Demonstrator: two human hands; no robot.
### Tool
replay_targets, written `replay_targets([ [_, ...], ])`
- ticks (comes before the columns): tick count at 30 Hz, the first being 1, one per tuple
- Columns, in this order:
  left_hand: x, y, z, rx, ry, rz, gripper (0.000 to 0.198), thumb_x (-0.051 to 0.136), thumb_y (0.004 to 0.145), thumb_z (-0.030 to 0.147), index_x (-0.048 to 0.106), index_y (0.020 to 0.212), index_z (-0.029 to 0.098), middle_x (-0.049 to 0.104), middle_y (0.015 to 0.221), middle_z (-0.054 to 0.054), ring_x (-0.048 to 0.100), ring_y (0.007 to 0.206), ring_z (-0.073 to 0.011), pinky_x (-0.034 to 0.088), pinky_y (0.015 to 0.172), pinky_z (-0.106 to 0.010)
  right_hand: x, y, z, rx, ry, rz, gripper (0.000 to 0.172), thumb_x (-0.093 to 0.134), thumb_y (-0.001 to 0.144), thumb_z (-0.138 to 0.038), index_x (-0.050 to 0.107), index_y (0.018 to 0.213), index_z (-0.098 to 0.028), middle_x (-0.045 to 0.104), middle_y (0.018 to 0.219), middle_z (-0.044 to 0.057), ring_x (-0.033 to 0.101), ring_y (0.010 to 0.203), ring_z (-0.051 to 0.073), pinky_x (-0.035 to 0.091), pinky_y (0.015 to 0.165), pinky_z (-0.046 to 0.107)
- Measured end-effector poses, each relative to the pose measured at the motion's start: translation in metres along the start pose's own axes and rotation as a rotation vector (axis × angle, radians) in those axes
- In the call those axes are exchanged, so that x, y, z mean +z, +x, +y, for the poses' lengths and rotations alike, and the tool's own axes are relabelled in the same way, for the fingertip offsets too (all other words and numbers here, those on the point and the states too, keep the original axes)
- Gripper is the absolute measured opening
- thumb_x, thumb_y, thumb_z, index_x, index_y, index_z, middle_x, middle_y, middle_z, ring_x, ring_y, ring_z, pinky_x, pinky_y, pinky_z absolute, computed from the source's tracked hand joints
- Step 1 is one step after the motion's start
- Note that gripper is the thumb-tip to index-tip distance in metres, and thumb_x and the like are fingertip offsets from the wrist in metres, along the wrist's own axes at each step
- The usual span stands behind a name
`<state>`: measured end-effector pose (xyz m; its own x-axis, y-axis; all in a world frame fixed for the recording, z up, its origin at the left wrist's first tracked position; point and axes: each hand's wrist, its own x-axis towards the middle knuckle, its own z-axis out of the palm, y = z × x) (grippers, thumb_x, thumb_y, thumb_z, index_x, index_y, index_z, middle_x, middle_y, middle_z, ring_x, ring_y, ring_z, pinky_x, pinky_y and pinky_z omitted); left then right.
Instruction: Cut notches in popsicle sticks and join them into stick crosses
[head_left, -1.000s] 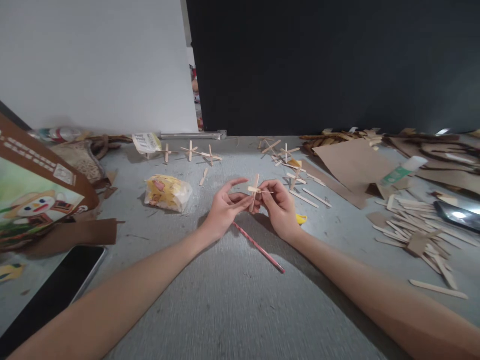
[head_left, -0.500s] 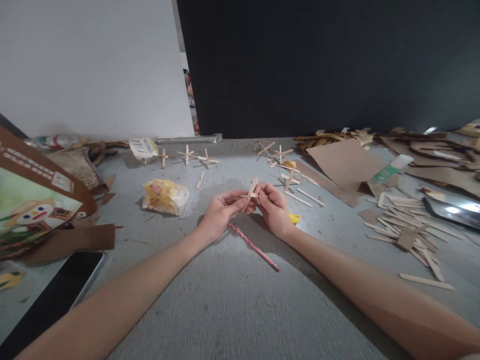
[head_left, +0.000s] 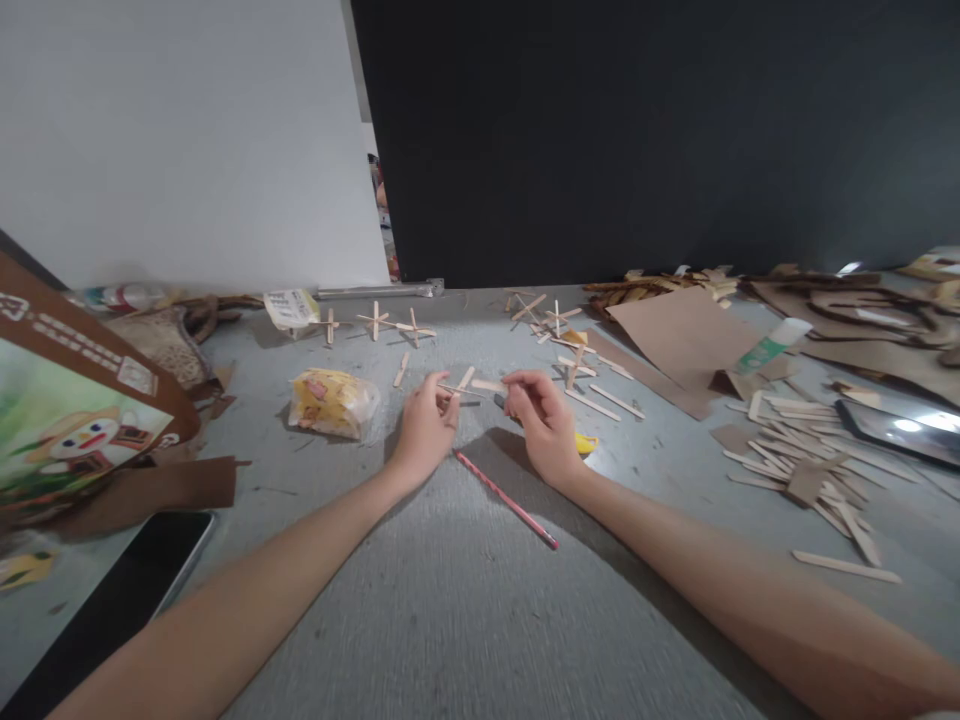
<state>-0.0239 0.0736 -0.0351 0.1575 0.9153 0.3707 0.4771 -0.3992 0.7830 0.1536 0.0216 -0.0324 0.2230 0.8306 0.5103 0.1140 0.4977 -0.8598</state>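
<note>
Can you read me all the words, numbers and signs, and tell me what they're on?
I can't read any for certain.
Brown bag: white print and a small outlined sign, too blurred to read.
Pale packet at the back: grey print, too small.
Green-and-white tube: pale marks on the green, too blurred.
</note>
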Motion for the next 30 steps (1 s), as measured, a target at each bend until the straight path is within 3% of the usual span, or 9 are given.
replay_targets([
  [5, 0.007, -0.003, -0.007, 0.022, 0.210, 0.155, 0.056, 0.057, 0.085, 0.006, 0.062, 0.139, 0.018, 0.069, 0.120, -0.016, 0.059, 0.128, -0.0347, 0.045, 0.114, -0.054, -0.002, -0.002, -0.003, -0.045, -0.116, -0.044, 0.021, 0.059, 0.102, -0.041, 0.070, 0.106, -0.024, 0.071, 0.085, 0.002, 0.066, 0.077, 0.017, 0.053, 0.072, 0.033],
  [12, 0.004, -0.002, -0.001, -0.051, 0.014, 0.254, 0.034, 0.057, 0.090, 0.016, 0.072, 0.120, 0.020, 0.062, 0.139, -0.017, 0.047, 0.142, -0.0369, 0.029, 0.125, -0.059, 0.001, -0.002, 0.000, -0.003, -0.059, -0.052, 0.022, 0.064, 0.100, -0.044, 0.069, 0.109, -0.025, 0.078, 0.094, 0.005, 0.075, 0.087, 0.020, 0.060, 0.079, 0.037],
  [14, 0.001, -0.004, 0.008, -0.005, -0.155, 0.181, 0.029, 0.050, 0.099, 0.026, 0.075, 0.113, 0.023, 0.066, 0.130, -0.014, 0.056, 0.131, -0.0311, 0.039, 0.119, -0.050, 0.002, -0.001, -0.001, 0.015, -0.026, -0.068, 0.025, 0.067, 0.099, -0.048, 0.067, 0.109, -0.025, 0.079, 0.094, 0.005, 0.075, 0.082, 0.019, 0.062, 0.077, 0.037],
  [16, -0.002, -0.007, 0.018, 0.078, -0.360, -0.028, 0.042, 0.039, 0.107, 0.041, 0.077, 0.106, 0.024, 0.071, 0.117, -0.012, 0.064, 0.112, -0.0268, 0.050, 0.103, -0.042, 0.002, -0.002, -0.001, 0.027, 0.014, -0.098, 0.027, 0.070, 0.097, -0.049, 0.065, 0.107, -0.024, 0.079, 0.091, 0.004, 0.074, 0.075, 0.017, 0.062, 0.073, 0.036],
  [19, -0.005, -0.011, 0.031, 0.195, -0.401, -0.195, 0.038, 0.056, 0.103, 0.053, 0.078, 0.093, 0.023, 0.073, 0.115, -0.012, 0.064, 0.114, -0.0278, 0.050, 0.101, -0.040, 0.003, -0.005, -0.001, 0.028, 0.042, -0.149, 0.026, 0.071, 0.097, -0.048, 0.065, 0.101, -0.023, 0.078, 0.087, 0.003, 0.073, 0.070, 0.016, 0.062, 0.070, 0.034],
  [24, -0.002, -0.010, 0.032, 0.156, -0.424, -0.159, 0.046, 0.060, 0.100, 0.062, 0.068, 0.082, 0.021, 0.072, 0.090, -0.009, 0.067, 0.090, -0.0232, 0.051, 0.087, -0.036, -0.001, -0.007, -0.005, -0.024, -0.084, -0.237, 0.020, 0.060, 0.104, -0.042, 0.064, 0.103, -0.023, 0.077, 0.088, 0.005, 0.076, 0.074, 0.019, 0.061, 0.073, 0.035],
  [28, 0.005, -0.006, 0.020, 0.017, -0.563, -0.130, 0.047, 0.053, 0.101, 0.068, 0.059, 0.094, 0.022, 0.069, 0.081, -0.004, 0.065, 0.067, -0.0167, 0.051, 0.069, -0.031, -0.012, 0.006, -0.021, -0.238, -0.550, -0.301, 0.017, 0.051, 0.104, -0.030, 0.062, 0.115, -0.022, 0.077, 0.102, 0.011, 0.074, 0.093, 0.025, 0.057, 0.085, 0.041],
  [30, 0.007, -0.004, 0.015, -0.065, -0.570, -0.194, 0.042, 0.051, 0.103, 0.064, 0.052, 0.093, 0.024, 0.061, 0.067, 0.003, 0.056, 0.052, -0.0133, 0.045, 0.057, -0.027, -0.023, 0.013, -0.028, -0.267, -0.856, -0.327, 0.021, 0.050, 0.103, -0.030, 0.062, 0.118, -0.021, 0.074, 0.107, 0.015, 0.070, 0.104, 0.031, 0.055, 0.087, 0.044],
])
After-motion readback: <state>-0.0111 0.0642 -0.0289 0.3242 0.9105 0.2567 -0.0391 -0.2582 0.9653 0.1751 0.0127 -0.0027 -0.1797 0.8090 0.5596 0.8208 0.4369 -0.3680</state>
